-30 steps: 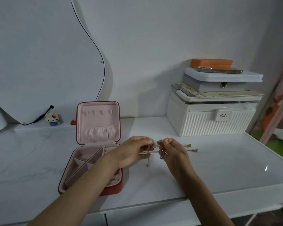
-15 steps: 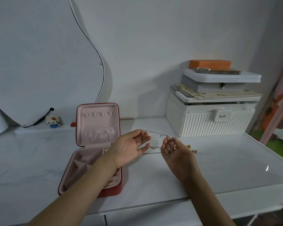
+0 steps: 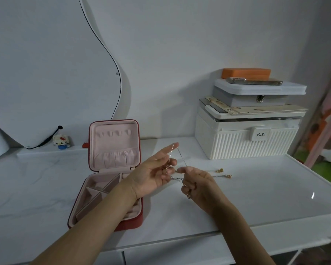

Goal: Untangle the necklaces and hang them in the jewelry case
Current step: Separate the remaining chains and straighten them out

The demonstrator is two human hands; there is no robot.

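Thin silver necklace chains (image 3: 181, 158) stretch between my two hands above the white table. My left hand (image 3: 157, 173) is palm up with the index finger raised, and a chain loops over that fingertip and runs down across the palm. My right hand (image 3: 196, 185) pinches the chains just to its right, fingers curled. Two chain ends with small gold and pink pendants (image 3: 225, 174) trail on the table to the right. The red jewelry case (image 3: 111, 175) stands open on the left, with a pink lining, hooks in its upright lid and divided compartments in its base.
A ribbed white storage box (image 3: 246, 142) with a grey case, a phone and an orange box stacked on it stands at the back right. A curved mirror (image 3: 46, 73) leans on the wall at the left, with a small toy figure (image 3: 61, 141) at its foot.
My left index finger has lifted with a chain loop over it, pulling the chain up. My right hand has curled from open-palmed to pinching the chains closer to the left hand.
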